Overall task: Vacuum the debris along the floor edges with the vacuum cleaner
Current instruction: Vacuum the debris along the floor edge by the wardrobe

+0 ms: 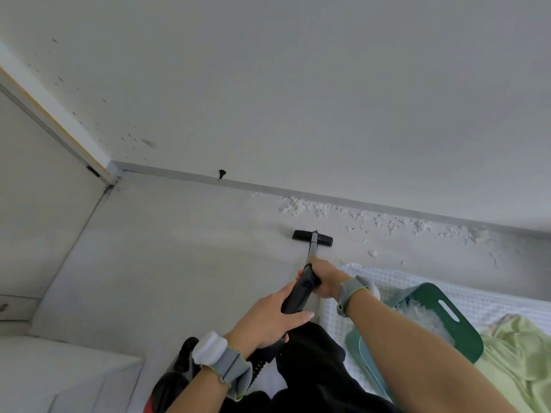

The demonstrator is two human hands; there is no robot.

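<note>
A black vacuum wand with a metal tube runs down to a black floor nozzle lying flat on the grey floor. My left hand grips the wand's lower handle. My right hand grips it higher up, where the black part meets the tube. White debris lies scattered along the baseboard, just beyond and to the right of the nozzle. The vacuum body, black and red, sits at my lower left, joined by a ribbed hose.
A green bin holding white shreds stands on a white mat at the right, beside a light green cloth. A black door stopper sticks out of the wall. A door and its frame close the left side.
</note>
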